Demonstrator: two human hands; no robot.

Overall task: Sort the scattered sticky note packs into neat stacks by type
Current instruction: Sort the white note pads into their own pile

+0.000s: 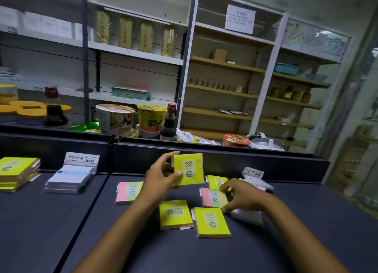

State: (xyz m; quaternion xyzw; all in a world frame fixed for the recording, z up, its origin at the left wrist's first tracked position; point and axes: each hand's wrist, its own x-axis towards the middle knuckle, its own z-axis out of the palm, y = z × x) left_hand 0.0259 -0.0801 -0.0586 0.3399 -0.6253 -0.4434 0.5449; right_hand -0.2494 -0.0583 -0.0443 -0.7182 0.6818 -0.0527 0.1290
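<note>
My left hand [161,175] holds a yellow-green sticky note pack marked 2207 [191,168] upright above the dark table. My right hand [240,195] rests with spread fingers on a pink-and-green pack marked 2209 [211,198], thumb at its lower right corner. Two more yellow-green packs [176,214] [211,222] lie flat in front of it, and another [216,180] lies behind. A second pink-and-green pack [128,191] lies to the left. At far left stand a stack of yellow-green packs [17,171] and a stack of clear-wrapped white packs [71,177].
Loose white packs [254,179] lie behind and under my right hand. A low dark divider wall [245,160] runs along the table's back. Behind it are noodle cups [115,119], soy sauce bottles [168,123] and store shelves. A seam [90,207] splits the table.
</note>
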